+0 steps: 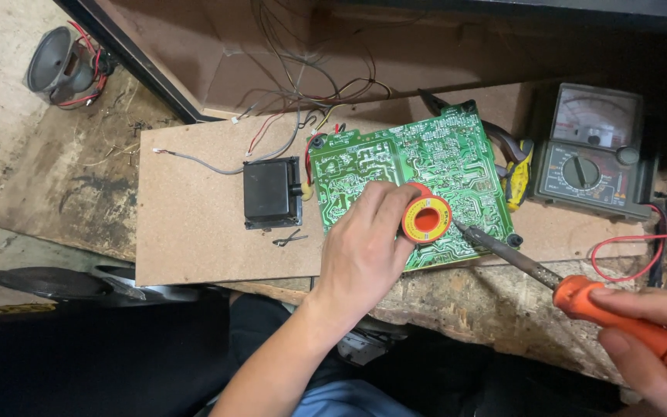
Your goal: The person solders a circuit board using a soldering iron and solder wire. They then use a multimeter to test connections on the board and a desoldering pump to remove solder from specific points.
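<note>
A green circuit board (418,158) lies solder side up on a brown fibreboard sheet (194,224). My left hand (364,247) rests over the board's near edge and holds an orange solder spool (426,219). My right hand (650,328), at the lower right, grips the orange handle of a soldering iron (580,297). The iron's dark shaft runs up and left, and its tip (461,228) sits on the board just right of the spool. A black box-shaped transformer (272,193) hangs off the board's left edge by wires.
An analogue multimeter (592,150) stands at the right, with a red lead (627,255) looping below it. Yellow-handled pliers (515,174) lie between meter and board. Loose wires (303,85) trail from the dark cabinet behind. A small speaker (59,66) sits at the far left.
</note>
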